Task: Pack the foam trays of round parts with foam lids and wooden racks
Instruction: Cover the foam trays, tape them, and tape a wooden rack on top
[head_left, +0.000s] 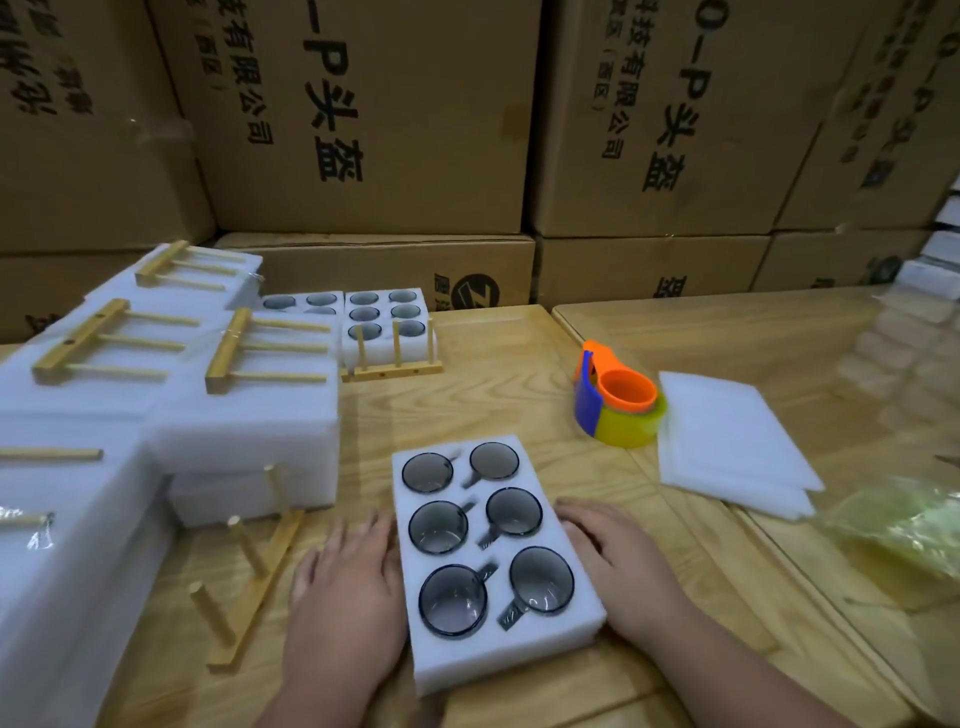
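Foam tray (493, 561) lies on the wooden table (509, 395), near edge, uncovered; its six wells each hold one round dark glass part (453, 600). Left hand (345, 587) and right hand (618, 566) rest flat against its long sides, fingers straight, nothing gripped. Foam lids (732, 441) stacked right; a wooden rack (249, 571) lies just left. Cardboard cartons (363, 114) behind read "头盔" and "有限公司".

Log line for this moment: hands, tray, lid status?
left hand: flat against tray side | right hand: flat against opposite side | foam tray: uncovered, six cups | foam lids: stacked right, untouched
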